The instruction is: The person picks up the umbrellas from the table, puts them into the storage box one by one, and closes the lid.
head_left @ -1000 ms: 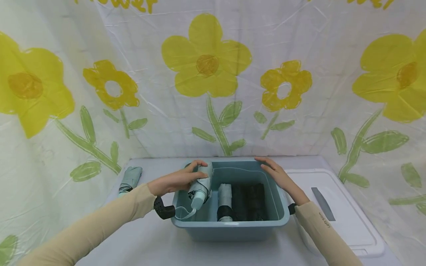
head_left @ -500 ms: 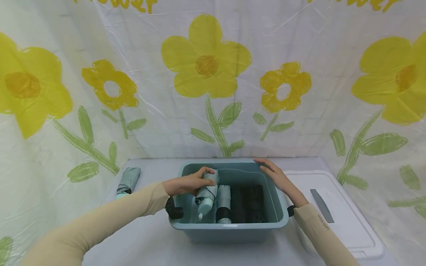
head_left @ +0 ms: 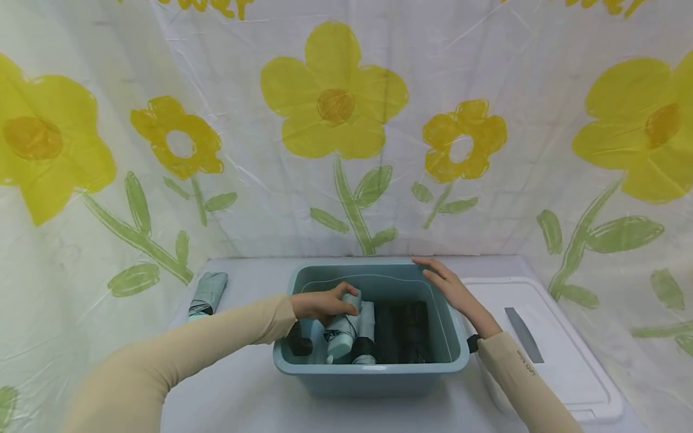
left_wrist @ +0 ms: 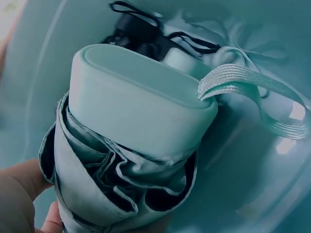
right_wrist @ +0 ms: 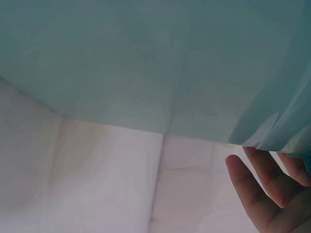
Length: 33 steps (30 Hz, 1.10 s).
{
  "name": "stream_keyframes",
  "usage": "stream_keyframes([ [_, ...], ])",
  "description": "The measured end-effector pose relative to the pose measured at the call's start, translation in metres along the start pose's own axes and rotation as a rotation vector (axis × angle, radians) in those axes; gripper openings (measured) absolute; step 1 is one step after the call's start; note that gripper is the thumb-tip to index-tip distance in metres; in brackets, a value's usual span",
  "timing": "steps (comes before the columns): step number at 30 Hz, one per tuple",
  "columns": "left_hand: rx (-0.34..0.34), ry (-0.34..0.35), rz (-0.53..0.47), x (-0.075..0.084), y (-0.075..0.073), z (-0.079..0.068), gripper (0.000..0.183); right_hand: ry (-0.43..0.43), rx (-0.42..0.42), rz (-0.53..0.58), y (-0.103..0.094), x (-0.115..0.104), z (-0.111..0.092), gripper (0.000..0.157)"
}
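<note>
Mint-coloured, the umbrella is gripped by the left hand, handle jutting nearside.

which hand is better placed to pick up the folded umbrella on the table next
Probably the left hand, once it releases the held umbrella: the table umbrella lies on that side of the bin. The right hand, at the opposite side, would have to reach across.

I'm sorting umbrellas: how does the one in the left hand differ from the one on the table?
The held umbrella is inside the bin; the table umbrella lies outside it, on the table. The left hand grips the held umbrella; no hand holds the table umbrella. Both are folded and pale blue-green.
</note>
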<state>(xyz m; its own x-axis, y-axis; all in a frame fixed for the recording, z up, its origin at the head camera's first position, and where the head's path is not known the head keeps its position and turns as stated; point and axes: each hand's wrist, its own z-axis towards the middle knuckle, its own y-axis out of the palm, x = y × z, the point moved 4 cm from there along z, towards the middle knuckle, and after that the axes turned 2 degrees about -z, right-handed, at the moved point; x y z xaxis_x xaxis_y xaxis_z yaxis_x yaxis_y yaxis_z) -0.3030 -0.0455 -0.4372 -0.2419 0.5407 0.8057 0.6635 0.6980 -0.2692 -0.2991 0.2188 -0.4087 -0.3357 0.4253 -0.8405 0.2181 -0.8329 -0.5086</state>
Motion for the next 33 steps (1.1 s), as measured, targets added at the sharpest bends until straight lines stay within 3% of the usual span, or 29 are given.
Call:
stream_keyframes([
  [6,0.03,-0.027,0.021,-0.006,0.005,0.007,0.041,-0.006,-0.005,-0.003,0.0,-0.001,0.0,0.04],
  [11,-0.008,-0.026,0.042,-0.008,0.005,0.014,0.041,-0.006,0.003,-0.009,-0.004,0.008,0.003,0.04],
  [16,-0.044,-0.073,0.077,-0.01,0.003,0.017,0.041,-0.015,0.002,-0.006,-0.002,0.021,0.007,0.04],
  [22,-0.072,-0.107,0.1,-0.012,0.006,0.02,0.042,0.011,0.001,0.001,-0.003,-0.003,-0.002,0.04],
  [29,-0.035,-0.141,0.109,-0.01,0.007,0.02,0.042,0.008,-0.003,0.004,-0.002,-0.004,-0.001,0.04],
  [33,0.002,-0.166,0.134,-0.012,0.007,0.021,0.043,-0.01,-0.003,0.026,0.0,0.007,0.004,0.04],
])
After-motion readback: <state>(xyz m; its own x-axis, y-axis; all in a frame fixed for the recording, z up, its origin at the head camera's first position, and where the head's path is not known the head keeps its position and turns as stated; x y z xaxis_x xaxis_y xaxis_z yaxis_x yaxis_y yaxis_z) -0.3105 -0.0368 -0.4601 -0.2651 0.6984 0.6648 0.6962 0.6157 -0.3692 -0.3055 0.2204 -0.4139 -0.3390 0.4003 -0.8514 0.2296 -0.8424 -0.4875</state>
